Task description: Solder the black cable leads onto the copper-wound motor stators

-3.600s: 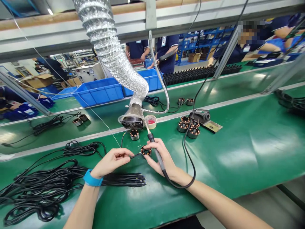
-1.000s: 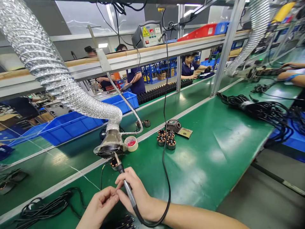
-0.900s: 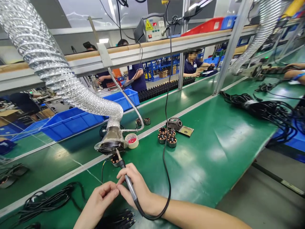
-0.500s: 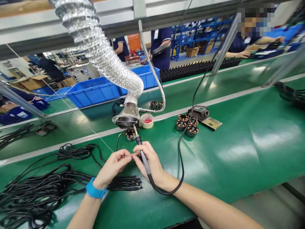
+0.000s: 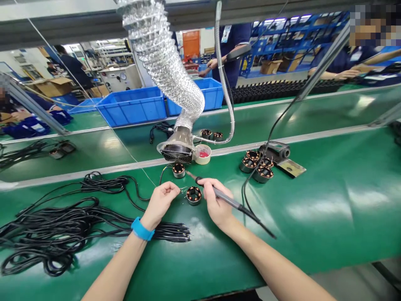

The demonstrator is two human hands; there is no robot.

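- Green counter [image 5: 328, 209]: carries parts and cables flat, presumably for easy reach.
- Silver duct [image 5: 184, 90]: hangs from above, ending in a hood [image 5: 177, 147] just behind the rear stator ring [image 5: 179, 174], presumably to draw off fumes.
- Black cables [image 5: 70, 223]: lie at left, ends aligned toward the middle, likely for quick pickup.
- Right hand [image 5: 218, 205]: grasps the soldering iron [image 5: 228, 197] by its grey handle, likely to avoid the hot end.
- Left hand [image 5: 163, 198]: pinches a thin pale strand [image 5: 183, 190], apparently for fine control.
- Near stator ring [image 5: 194, 202]: sits between both hands, untouched, bore upward, presumably exposing the windings.
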